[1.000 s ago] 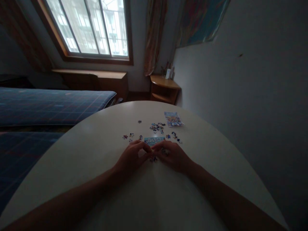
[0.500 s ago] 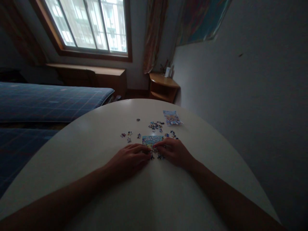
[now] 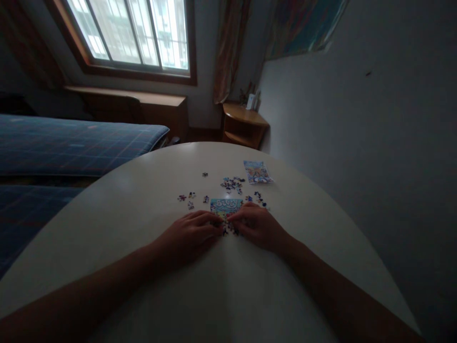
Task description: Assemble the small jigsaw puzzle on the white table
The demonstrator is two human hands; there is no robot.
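Observation:
A partly joined jigsaw puzzle (image 3: 226,206) with a bright teal top strip and lettering lies flat on the table between my hands. My left hand (image 3: 194,231) rests at its left side, fingers stretched out and their tips touching the lower left edge. From the right, my right hand (image 3: 260,224) reaches in with thumb and forefinger pinched over the puzzle's lower part, on what looks like a jigsaw piece; the fingers hide most of it. Small dark pieces (image 3: 225,232) show just below, between the hands.
A heap of loose jigsaw pieces (image 3: 232,184) lies beyond the puzzle, with several more to its left (image 3: 191,195) and right (image 3: 257,196). A printed picture sheet (image 3: 257,172) sits at the back right of the round white table (image 3: 150,176). A plaid mattress (image 3: 78,145) stands to the left.
The view has tipped slightly downward. Both hands stay at the puzzle; the right fingers have shifted a little, and the loose pieces under them sit closer together.

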